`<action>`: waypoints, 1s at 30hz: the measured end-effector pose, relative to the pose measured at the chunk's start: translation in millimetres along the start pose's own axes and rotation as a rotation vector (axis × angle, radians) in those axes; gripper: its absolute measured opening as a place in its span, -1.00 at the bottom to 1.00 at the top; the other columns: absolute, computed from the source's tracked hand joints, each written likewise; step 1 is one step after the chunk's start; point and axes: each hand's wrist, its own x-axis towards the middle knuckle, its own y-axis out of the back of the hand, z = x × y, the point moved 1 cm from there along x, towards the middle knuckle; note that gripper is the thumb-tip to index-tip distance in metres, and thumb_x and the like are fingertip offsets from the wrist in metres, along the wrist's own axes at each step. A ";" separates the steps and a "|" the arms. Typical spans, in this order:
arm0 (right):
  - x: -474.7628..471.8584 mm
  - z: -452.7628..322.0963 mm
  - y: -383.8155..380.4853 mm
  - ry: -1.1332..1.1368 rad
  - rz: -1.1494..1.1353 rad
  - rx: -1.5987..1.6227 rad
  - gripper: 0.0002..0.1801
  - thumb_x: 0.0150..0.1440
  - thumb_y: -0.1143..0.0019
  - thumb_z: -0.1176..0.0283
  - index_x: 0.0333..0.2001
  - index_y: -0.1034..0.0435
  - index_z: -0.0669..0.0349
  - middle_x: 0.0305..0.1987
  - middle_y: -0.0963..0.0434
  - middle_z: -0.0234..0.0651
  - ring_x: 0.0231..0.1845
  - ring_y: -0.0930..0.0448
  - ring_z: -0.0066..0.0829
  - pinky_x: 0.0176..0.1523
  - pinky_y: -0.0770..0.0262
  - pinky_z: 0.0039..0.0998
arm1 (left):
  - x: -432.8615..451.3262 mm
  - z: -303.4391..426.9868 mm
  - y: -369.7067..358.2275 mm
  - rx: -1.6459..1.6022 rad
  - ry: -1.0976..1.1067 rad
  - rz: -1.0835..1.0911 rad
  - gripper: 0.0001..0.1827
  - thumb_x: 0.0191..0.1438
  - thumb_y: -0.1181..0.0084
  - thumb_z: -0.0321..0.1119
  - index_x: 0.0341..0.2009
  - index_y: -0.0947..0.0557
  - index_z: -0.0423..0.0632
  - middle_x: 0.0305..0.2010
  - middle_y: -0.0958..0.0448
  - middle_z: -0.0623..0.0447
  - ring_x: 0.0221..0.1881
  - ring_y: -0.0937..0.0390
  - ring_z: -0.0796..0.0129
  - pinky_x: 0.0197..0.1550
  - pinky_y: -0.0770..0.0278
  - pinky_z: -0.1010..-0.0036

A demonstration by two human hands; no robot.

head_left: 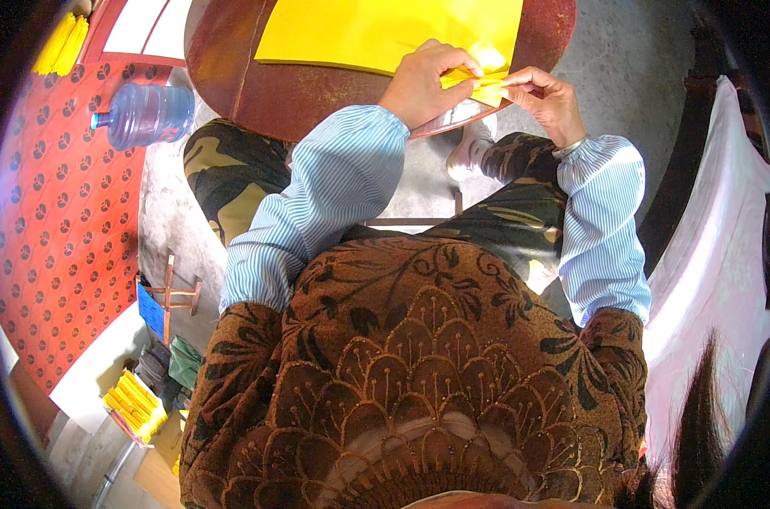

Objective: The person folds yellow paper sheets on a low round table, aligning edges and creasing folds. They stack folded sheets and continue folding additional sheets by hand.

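Observation:
A stack of yellow paper sheets (372, 38) lies on a round dark-red wooden table (308, 95). At its near right corner, my left hand (432, 79) pinches a gathered, folded part of the yellow paper (488, 91) between thumb and fingers. From the other side, my right hand (544, 98) grips the same folded bit with thumb and forefinger. The fold sits close to the table's near edge. Whether it belongs to the top sheet or is a separate piece, I cannot tell. Both my forearms wear blue-and-white striped oversleeves.
A blue plastic water bottle (149, 116) lies on its side to the left, by red patterned sheeting (73, 223). Yellow folded bundles (135, 407) sit in a box at the lower left; more yellow bundles (61, 43) show at upper left. Pale cloth (709, 254) hangs at right.

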 end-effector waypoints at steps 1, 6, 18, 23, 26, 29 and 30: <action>0.1 0.9 0.1 0.003 0.003 -0.011 -0.82 0.14 -0.36 0.47 -0.16 -0.60 0.23 -0.25 -0.65 -0.45 -0.23 -0.60 -0.66 -0.04 -0.55 -0.57 | 0.3 0.4 0.3 0.016 0.000 -0.003 -0.90 0.12 -0.24 -0.36 -0.24 -0.68 -0.01 -0.18 -0.61 -0.01 -0.15 -0.56 0.18 -0.03 -0.55 0.35; -0.7 0.9 -1.4 0.089 0.019 0.042 -0.79 0.16 -0.33 0.54 -0.10 -0.57 0.23 -0.18 -0.63 -0.46 -0.19 -0.59 -0.65 -0.02 -0.55 -0.57 | 0.7 0.4 -2.4 0.064 0.087 0.016 -0.87 0.15 -0.22 -0.36 -0.19 -0.59 -0.03 -0.20 -0.59 0.01 -0.20 -0.56 0.19 -0.04 -0.54 0.39; -4.8 -5.8 -2.3 0.139 0.003 -0.071 -0.88 0.20 -0.27 0.54 -0.17 -0.59 0.31 -0.20 -0.65 -0.38 -0.19 -0.63 -0.60 -0.02 -0.56 -0.54 | 1.0 -0.4 -6.5 -0.019 0.089 0.075 -0.91 0.26 -0.07 -0.44 -0.15 -0.55 0.00 -0.24 -0.54 -0.12 -0.19 -0.57 0.07 -0.09 -0.52 0.30; -3.5 -6.0 -2.1 0.042 -0.003 -0.068 -0.87 0.21 -0.28 0.50 -0.18 -0.57 0.32 -0.25 -0.65 -0.38 -0.21 -0.61 -0.62 -0.04 -0.55 -0.57 | 0.4 1.2 -3.4 0.015 0.123 0.010 -0.89 0.25 -0.05 -0.45 -0.23 -0.64 -0.01 -0.24 -0.57 -0.08 -0.20 -0.55 0.14 -0.06 -0.52 0.35; -3.2 -7.7 -2.0 0.020 -0.013 -0.049 -0.86 0.21 -0.28 0.50 -0.18 -0.56 0.33 -0.26 -0.65 -0.38 -0.22 -0.61 -0.63 -0.05 -0.54 -0.57 | 0.5 1.7 -2.5 -0.010 0.089 0.008 -0.88 0.22 -0.08 -0.42 -0.22 -0.67 0.01 -0.20 -0.59 -0.05 -0.18 -0.55 0.17 -0.05 -0.53 0.35; -2.3 -9.0 -2.1 0.011 -0.019 -0.022 -0.86 0.21 -0.28 0.50 -0.18 -0.56 0.34 -0.26 -0.65 -0.38 -0.23 -0.60 -0.63 -0.05 -0.54 -0.57 | -0.4 3.0 0.7 -0.007 0.002 0.013 -0.79 0.09 -0.16 -0.42 -0.14 -0.68 0.05 -0.22 -0.59 -0.01 -0.18 -0.57 0.17 -0.03 -0.54 0.37; -2.2 -9.2 -2.4 0.001 -0.014 -0.016 -0.86 0.21 -0.28 0.50 -0.18 -0.56 0.33 -0.26 -0.65 -0.38 -0.23 -0.60 -0.63 -0.05 -0.54 -0.57 | -0.7 3.8 1.4 0.003 0.006 0.012 -0.78 0.07 -0.18 -0.41 -0.14 -0.68 0.04 -0.21 -0.59 -0.01 -0.17 -0.57 0.17 -0.01 -0.54 0.37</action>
